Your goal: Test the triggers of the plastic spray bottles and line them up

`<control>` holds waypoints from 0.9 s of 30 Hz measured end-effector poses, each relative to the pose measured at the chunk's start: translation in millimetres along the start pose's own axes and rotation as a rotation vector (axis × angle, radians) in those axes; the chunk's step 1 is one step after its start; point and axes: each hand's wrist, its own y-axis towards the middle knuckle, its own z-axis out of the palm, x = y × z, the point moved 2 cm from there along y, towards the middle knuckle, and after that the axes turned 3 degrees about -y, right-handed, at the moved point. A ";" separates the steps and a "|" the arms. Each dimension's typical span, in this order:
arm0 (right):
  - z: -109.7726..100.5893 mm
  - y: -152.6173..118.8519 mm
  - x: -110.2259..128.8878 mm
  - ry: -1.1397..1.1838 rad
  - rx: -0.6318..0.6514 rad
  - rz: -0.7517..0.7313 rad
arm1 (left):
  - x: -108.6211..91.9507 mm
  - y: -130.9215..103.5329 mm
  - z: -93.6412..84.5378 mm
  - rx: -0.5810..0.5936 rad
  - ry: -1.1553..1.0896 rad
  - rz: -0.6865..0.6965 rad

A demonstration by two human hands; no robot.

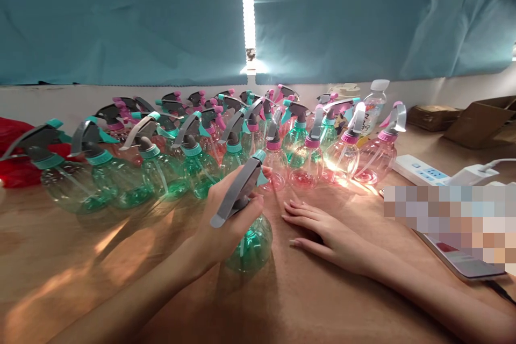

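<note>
Brown table [302,306]: left hand [213,241] grips upright green bottle [255,250] near neck; right hand [336,235], fingers slightly spread, lies right of it.

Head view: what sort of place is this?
Probably a small workshop or home workbench: many near-alike spray bottles crowd the tabletop, a power strip lies to the right, and blue-green sheeting hangs behind.
</note>
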 end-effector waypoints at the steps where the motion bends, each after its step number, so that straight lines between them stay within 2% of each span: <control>1: 0.1 -0.1 -0.1 0.002 -0.003 -0.001 | -0.3 -0.2 0.1 0.002 -0.002 0.007; 16: -0.1 -0.9 -1.6 0.036 -0.026 -0.017 | 4.8 1.8 0.7 0.034 -0.013 0.039; 27: -1.4 -0.3 0.6 0.013 -0.022 0.000 | 0.4 2.7 -0.2 0.036 -0.012 0.019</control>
